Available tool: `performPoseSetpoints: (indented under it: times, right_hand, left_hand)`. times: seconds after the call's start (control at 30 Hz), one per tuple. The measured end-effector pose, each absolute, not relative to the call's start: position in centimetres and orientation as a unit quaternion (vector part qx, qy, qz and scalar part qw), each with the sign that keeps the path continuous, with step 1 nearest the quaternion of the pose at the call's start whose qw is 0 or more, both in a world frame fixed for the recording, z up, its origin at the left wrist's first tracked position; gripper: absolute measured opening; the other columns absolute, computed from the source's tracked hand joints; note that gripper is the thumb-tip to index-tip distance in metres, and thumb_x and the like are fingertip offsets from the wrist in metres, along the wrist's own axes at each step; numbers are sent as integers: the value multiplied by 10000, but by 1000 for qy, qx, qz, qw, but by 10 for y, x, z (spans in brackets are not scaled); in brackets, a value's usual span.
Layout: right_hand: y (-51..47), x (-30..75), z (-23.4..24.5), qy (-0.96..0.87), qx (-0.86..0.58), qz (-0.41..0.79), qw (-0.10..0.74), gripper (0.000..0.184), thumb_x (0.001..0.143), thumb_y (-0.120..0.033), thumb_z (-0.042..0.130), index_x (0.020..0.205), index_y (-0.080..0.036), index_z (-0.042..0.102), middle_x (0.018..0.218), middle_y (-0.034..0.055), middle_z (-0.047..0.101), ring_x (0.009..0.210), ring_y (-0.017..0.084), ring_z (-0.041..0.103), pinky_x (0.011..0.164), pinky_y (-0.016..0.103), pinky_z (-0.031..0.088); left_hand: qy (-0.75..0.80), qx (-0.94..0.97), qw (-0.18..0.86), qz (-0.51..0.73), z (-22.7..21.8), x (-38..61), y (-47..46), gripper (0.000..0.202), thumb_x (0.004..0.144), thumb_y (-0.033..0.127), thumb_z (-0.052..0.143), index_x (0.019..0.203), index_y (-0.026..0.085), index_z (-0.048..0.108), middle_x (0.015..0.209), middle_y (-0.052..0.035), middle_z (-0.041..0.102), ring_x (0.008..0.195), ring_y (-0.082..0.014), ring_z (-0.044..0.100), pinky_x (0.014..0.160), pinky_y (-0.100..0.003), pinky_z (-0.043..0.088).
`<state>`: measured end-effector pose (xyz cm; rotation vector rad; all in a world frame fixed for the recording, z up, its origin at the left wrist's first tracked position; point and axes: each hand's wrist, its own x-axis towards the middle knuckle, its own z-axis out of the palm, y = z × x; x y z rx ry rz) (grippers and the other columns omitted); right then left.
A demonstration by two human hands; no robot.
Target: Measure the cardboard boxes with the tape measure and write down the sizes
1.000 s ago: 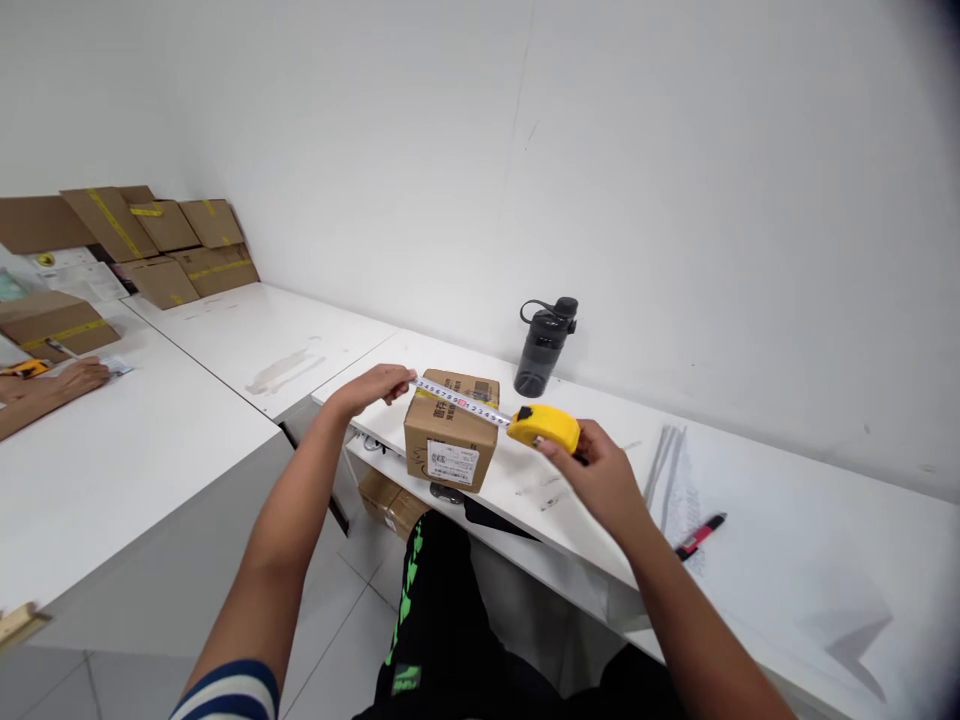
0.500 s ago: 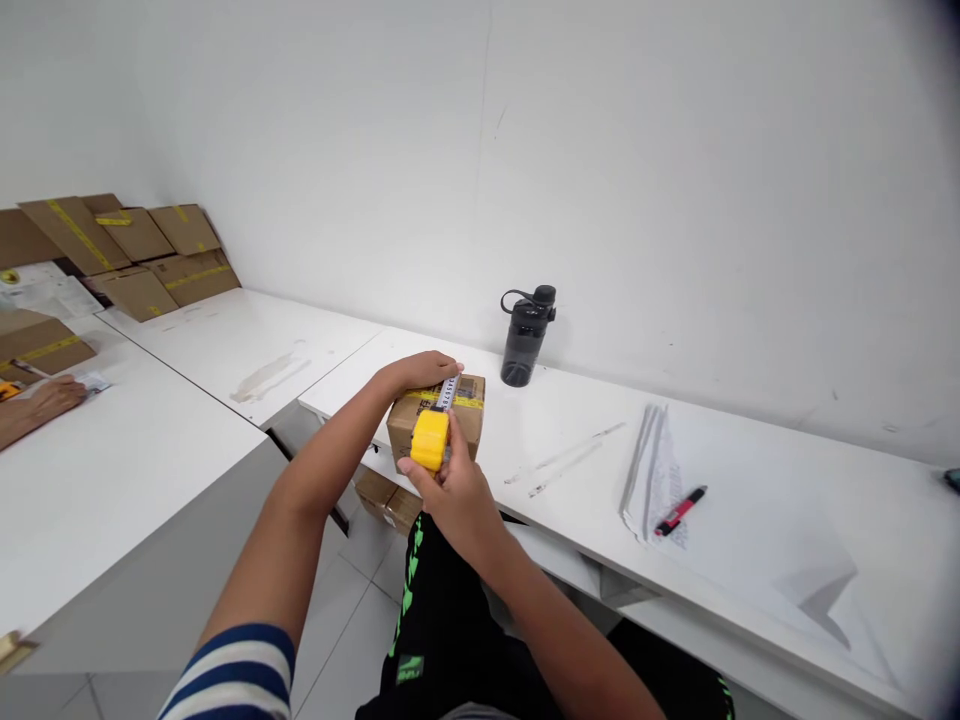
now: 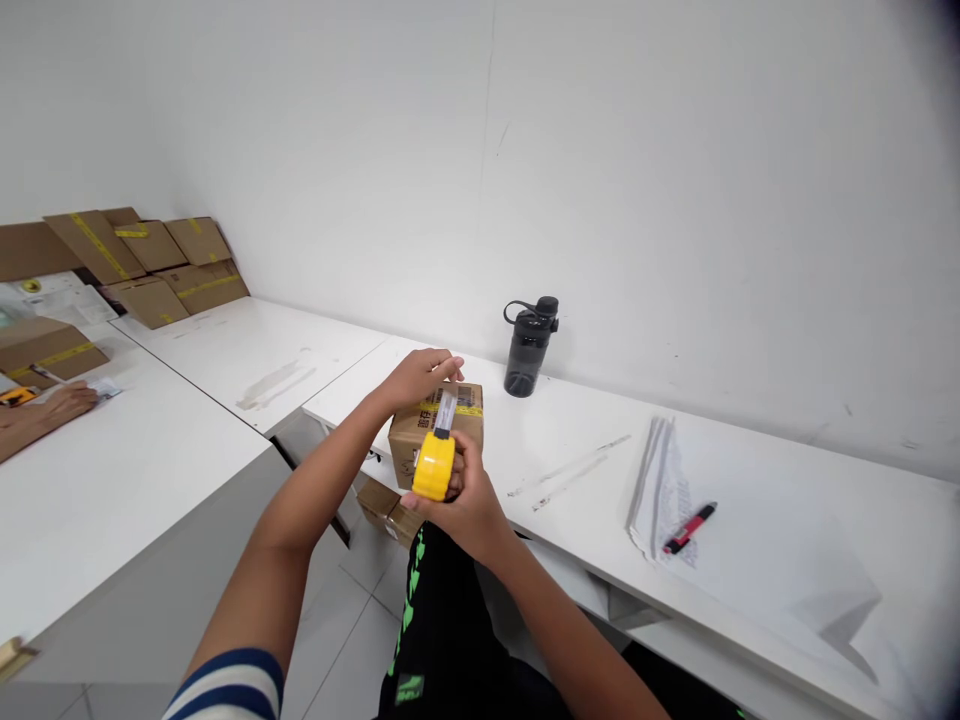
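A small brown cardboard box with yellow tape and dark print sits at the near edge of the white desk. My right hand grips a yellow tape measure in front of the box. Its short pulled-out blade lies over the box top, pointing away from me. Over the far left part of the box is my left hand, fingers loosely bent and apart, with the fingertips just beyond the blade's end. Contact between these fingertips and the blade cannot be made out.
Behind the box stands a dark water bottle. To the right lie paper sheets with a red-black pen. At left, another person's hand holds a pen beside cardboard boxes. More boxes sit below the desk.
The tape measure in my right hand has drawn back toward me and down. My left fingers have lifted a little off the box's far edge. The view has shifted slightly.
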<state>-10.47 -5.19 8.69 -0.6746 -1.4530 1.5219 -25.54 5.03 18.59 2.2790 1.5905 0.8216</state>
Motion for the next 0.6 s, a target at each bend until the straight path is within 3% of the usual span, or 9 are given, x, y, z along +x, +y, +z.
performPoseSetpoints:
  times: [0.13, 0.2, 0.3, 0.37, 0.43, 0.5, 0.6]
  right_hand:
    - [-61, -91, 84, -596, -207, 605, 486, 867, 613, -332, 870, 1300, -320, 341, 1151, 59, 606, 977, 212, 624, 832, 370, 537]
    - [-67, -81, 82, -602, -174, 582, 518, 857, 623, -299, 870, 1292, -349, 338, 1186, 50, 591, 1016, 213, 609, 875, 377, 519]
    - [-74, -66, 80, -594, -148, 598, 517, 853, 658, -311, 851, 1329, -380, 329, 1208, 52, 580, 931, 198, 621, 817, 375, 530]
    - [-78, -58, 80, -566, -145, 633, 507, 831, 712, -384, 807, 1374, -395, 304, 1185, 52, 587, 777, 165, 612, 706, 358, 534]
    - [-76, -52, 80, -530, -143, 659, 515, 792, 746, -485, 755, 1393, -393, 308, 1133, 47, 595, 671, 140, 578, 619, 337, 512]
    - [-69, -47, 80, -500, -138, 675, 525, 758, 728, -574, 732, 1362, -370, 371, 1049, 34, 596, 600, 120, 534, 538, 303, 470]
    - [-46, -41, 83, -487, -187, 675, 521, 593, 693, -527, 772, 1182, -303, 522, 906, -4, 581, 499, 69, 402, 442, 242, 350]
  left_hand:
    - [566, 786, 13, 248, 199, -248, 18, 504, 959, 515, 305, 875, 198, 688, 941, -62, 717, 979, -246, 608, 901, -387, 439]
    - [585, 777, 20, 232, 195, -250, 6, 519, 959, 537, 292, 1038, 203, 681, 1102, -84, 701, 1098, -273, 586, 957, -417, 435]
    - [603, 767, 95, 199, 176, -264, -5, 635, 908, 634, 367, 1371, 224, 514, 1475, -100, 480, 1365, -313, 412, 1114, -462, 340]
    - [621, 744, 140, 203, 162, -283, -10, 739, 880, 674, 397, 1476, 237, 390, 1587, -76, 300, 1470, -318, 239, 1195, -480, 213]
    - [628, 714, 179, 254, 148, -305, -18, 720, 898, 668, 360, 1488, 256, 373, 1611, -34, 238, 1497, -292, 167, 1223, -459, 147]
    - [623, 672, 206, 343, 132, -325, -29, 670, 928, 647, 300, 1467, 267, 411, 1609, -9, 247, 1495, -265, 187, 1229, -424, 151]
    - [611, 589, 229, 477, 95, -337, -45, 667, 947, 633, 234, 1450, 243, 432, 1582, -35, 320, 1467, -256, 274, 1219, -416, 201]
